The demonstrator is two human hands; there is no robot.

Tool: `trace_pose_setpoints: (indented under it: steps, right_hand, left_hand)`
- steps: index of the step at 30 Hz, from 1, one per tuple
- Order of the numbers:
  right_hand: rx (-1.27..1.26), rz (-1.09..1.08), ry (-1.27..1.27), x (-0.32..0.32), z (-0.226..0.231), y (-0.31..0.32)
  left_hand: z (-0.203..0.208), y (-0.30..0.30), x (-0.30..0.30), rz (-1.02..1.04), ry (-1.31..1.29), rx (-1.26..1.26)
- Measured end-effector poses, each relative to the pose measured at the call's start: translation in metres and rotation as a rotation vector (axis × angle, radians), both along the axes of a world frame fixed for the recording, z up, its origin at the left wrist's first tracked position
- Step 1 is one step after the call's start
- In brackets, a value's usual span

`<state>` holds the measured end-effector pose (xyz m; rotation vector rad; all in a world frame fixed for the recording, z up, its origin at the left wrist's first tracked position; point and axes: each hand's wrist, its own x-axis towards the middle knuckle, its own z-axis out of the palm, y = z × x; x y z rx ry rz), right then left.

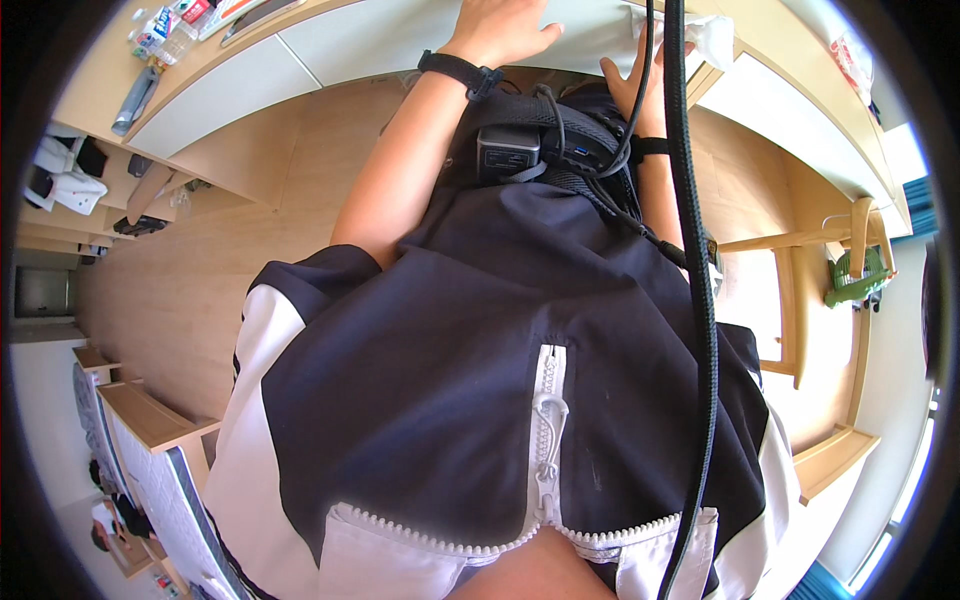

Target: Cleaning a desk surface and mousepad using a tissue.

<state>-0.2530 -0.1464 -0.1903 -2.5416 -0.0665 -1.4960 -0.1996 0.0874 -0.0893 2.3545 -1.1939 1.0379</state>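
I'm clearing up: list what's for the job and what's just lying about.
Probably for the job:
white panel, by the left hand
white crumpled item, by the right hand

Apparently lying about:
clear bottle
slim grey item
red-and-white packet

left hand point(503, 24) and right hand point(638, 88) near white drawer front point(365, 45)

Plastic bottles point(178, 43) were seen at the upper left, a bed point(158, 490) at the lower left, and a green object point(858, 278) at the right.
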Motion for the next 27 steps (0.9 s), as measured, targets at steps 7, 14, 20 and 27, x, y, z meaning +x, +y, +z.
trace_pose_setpoints:
  steps: [7,14,20,27]
  right_hand:
    - [-0.016,0.123,-0.085,0.002,0.003,0.001]
    - [0.005,0.117,-0.045,0.001,0.004,0.002]
    - [-0.031,0.077,-0.052,-0.003,0.003,0.003]
    - [0.048,-0.111,0.170,-0.017,0.010,0.015]
  left_hand:
    - [-0.001,-0.001,0.001,0.009,0.015,0.015]
    - [-0.001,-0.001,0.002,0.008,-0.006,0.001]
    - [0.001,-0.001,0.000,-0.004,0.010,0.003]
    - [-0.003,0.000,0.002,0.003,-0.027,-0.018]
